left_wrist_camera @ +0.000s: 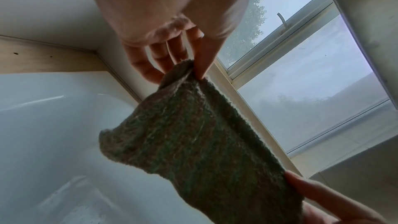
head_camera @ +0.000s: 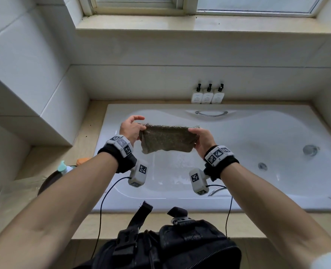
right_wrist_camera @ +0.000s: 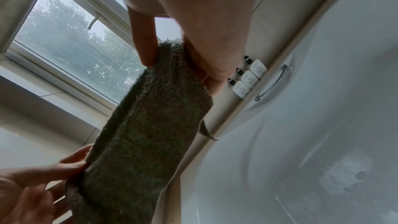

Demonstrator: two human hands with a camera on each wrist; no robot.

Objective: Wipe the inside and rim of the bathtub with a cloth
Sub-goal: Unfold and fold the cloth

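While my left hand point(head_camera: 130, 129) and right hand point(head_camera: 201, 137) pinch its opposite ends, the cloth point(head_camera: 167, 138) hangs stretched above the bathtub point(head_camera: 277, 202). Item: dark terry, apparently light, limp, non-slip. Best bunched into one palm for wiping.

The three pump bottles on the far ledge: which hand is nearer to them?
Right. The right hand pinches the cloth almost directly below the pump bottles in the head view; the left hand holds the cloth's other end, farther to their left.
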